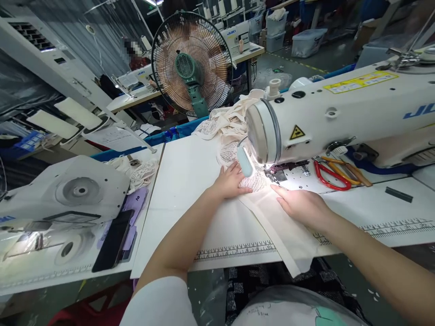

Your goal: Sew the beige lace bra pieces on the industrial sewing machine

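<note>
My left hand [231, 182] lies flat on a piece of cream lace [254, 181], its fingers spread, just left of the sewing machine's needle area. Close to the presser foot [272, 174], my right hand [302, 204] holds the plain cream fabric [287, 235] that joins the lace, index finger pointing at the foot and thumb below it. Its other fingers are hidden. The fabric hangs past the table's front edge. Above both hands is the white sewing machine head [306, 120], with its lamp lighting the lace.
Red-handled scissors [331, 177] and a dark flat bar [398, 194] lie to the right. A heap of cream lace pieces [234, 117] sits behind the machine. A fan [192, 63] stands beyond the table. At left are a second machine [81, 190] and a black phone [113, 240].
</note>
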Tool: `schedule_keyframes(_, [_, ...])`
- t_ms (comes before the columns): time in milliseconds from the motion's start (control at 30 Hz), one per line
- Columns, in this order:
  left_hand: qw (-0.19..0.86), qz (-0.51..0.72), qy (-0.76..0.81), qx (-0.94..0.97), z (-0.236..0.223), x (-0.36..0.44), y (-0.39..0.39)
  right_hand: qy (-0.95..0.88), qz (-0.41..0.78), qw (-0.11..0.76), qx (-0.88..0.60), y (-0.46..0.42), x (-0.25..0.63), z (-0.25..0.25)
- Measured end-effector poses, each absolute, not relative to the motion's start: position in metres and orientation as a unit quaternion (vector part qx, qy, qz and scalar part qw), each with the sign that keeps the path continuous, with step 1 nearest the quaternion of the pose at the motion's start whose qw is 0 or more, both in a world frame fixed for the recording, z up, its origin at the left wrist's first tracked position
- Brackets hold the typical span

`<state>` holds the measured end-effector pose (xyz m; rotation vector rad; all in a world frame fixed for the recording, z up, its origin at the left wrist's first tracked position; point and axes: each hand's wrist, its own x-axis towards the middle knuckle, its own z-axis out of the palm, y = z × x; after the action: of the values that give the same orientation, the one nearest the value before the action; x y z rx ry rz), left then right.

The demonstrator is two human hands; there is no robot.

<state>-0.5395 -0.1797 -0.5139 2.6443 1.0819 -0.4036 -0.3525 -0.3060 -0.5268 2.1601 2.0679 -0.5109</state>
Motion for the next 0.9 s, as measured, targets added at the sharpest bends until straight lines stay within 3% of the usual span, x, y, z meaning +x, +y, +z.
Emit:
schedule_keyframes(333, [0.146,-0.088,0.379,0.909,-0.514,-0.539,-0.157,0.679,-0.185,0.022,0.710,-0.309,-0.351,-0.526])
schedule_keyframes(567, [0.152,-0.019,0.390,0.908,-0.510,-0.536,-0.153,0.741,-0.126,-0.069,0.656,-0.330,-0.338,-0.534])
schedule_keyframes(700, [0.065,0.060,0.421,0.903,-0.511,-0.534,-0.179,0.796,-0.075,-0.150,0.581,-0.347,-0.323,-0.543])
schedule_keyframes(900, [0.040,-0.035,0.388,0.920,-0.517,-0.519,-0.261,0.848,-0.040,-0.229,0.476,-0.364,-0.308,-0.553])
